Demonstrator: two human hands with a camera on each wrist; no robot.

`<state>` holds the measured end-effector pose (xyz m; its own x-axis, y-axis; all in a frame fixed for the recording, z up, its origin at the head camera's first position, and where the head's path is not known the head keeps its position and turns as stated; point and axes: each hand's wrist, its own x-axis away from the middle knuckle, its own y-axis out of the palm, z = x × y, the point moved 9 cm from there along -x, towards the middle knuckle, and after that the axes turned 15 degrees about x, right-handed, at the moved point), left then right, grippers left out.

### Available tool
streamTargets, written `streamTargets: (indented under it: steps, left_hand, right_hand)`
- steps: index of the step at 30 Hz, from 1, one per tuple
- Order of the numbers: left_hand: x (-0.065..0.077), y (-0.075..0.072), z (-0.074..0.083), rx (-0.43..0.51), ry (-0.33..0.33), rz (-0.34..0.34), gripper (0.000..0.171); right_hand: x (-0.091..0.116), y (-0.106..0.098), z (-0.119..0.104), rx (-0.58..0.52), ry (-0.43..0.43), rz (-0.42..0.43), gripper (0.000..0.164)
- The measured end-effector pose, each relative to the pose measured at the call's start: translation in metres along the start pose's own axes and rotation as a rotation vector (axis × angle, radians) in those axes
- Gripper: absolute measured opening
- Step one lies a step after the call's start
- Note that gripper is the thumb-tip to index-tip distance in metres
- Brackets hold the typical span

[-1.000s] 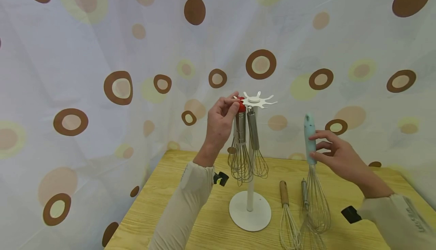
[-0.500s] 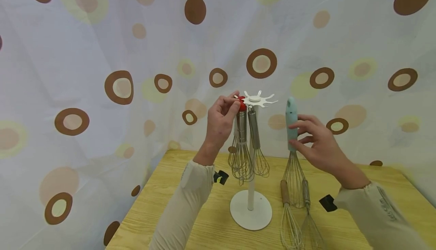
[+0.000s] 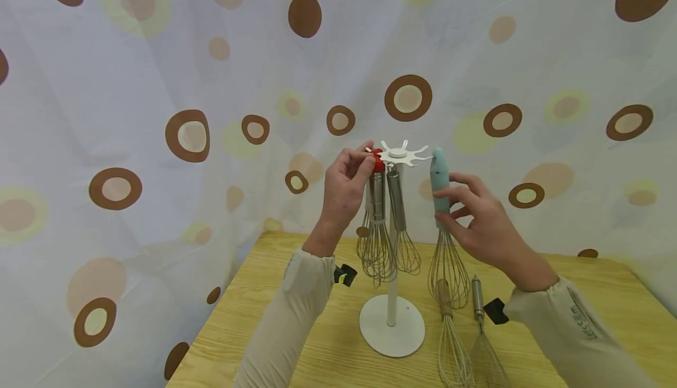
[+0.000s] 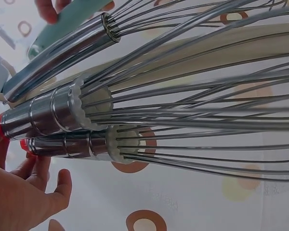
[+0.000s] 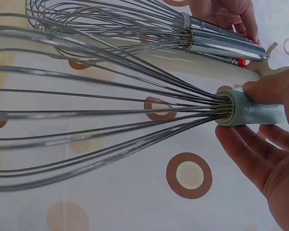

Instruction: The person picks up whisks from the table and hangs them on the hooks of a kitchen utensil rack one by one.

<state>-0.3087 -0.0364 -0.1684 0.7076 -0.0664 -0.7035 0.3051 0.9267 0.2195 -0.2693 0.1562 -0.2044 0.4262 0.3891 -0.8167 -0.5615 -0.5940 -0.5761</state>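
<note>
My right hand [image 3: 483, 223] holds a whisk by its light blue handle [image 3: 440, 182], upright, wires down. The top of that handle is at the tip of a right-hand arm of the white rotary rack [image 3: 398, 153]; I cannot tell whether the arm passes through its hole. My left hand [image 3: 342, 191] pinches the red top of a steel-handled whisk [image 3: 378, 197] at the rack's left side. Two red-ended whisks hang there, the front one [image 4: 43, 113] and the rear one [image 4: 70, 144] in the left wrist view. Beside them hangs a plain steel whisk [image 3: 396, 200].
On the wooden table [image 3: 296, 329], right of the rack's round white base [image 3: 391, 341], lie a wooden-handled whisk [image 3: 445, 303] and a steel-handled one [image 3: 478, 297]. A spotted curtain [image 3: 264, 53] hangs close behind.
My right hand has carried the blue-handled whisk left and up to the rack's arm. My left hand keeps its grip on the red top in the same place.
</note>
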Motion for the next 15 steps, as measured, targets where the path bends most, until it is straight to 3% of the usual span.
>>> streamTargets:
  steps: [10, 15]
  left_hand:
    - [-0.001, 0.000, -0.001, 0.006, 0.003, -0.003, 0.016]
    - [-0.004, -0.006, -0.016, 0.022, 0.020, -0.008, 0.015]
  right_hand:
    - [-0.005, 0.004, -0.003, 0.020, -0.005, -0.020, 0.042]
    - [-0.007, 0.006, -0.004, 0.089, -0.003, -0.020, 0.040]
